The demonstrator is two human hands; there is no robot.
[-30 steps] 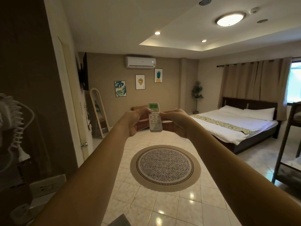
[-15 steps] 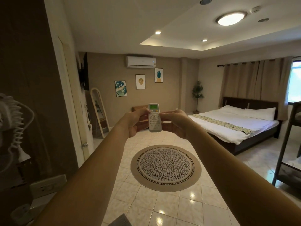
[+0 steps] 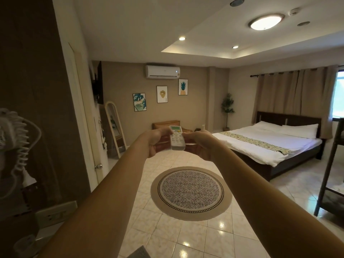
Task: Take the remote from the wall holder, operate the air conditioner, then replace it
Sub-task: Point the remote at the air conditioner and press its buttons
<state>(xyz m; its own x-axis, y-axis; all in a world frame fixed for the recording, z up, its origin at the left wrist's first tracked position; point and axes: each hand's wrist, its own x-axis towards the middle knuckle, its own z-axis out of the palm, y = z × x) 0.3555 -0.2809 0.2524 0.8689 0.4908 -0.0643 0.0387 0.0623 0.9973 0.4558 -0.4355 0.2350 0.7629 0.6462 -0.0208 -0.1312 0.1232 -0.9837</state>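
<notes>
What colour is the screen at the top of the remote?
Light green, on the white remote; the head view, the only one, shows it.

The remote (image 3: 177, 137) now leans with its screen end tipped toward the left hand (image 3: 153, 141), where a second ago it stood nearly upright between the fingers. The right hand (image 3: 200, 144) sits a little lower, its thumb closer over the buttons.

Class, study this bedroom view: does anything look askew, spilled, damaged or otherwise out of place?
Nothing stands out. Both hands, left hand and right hand, hold the remote upright toward the air conditioner; the bed is made and the round rug lies flat.
</notes>
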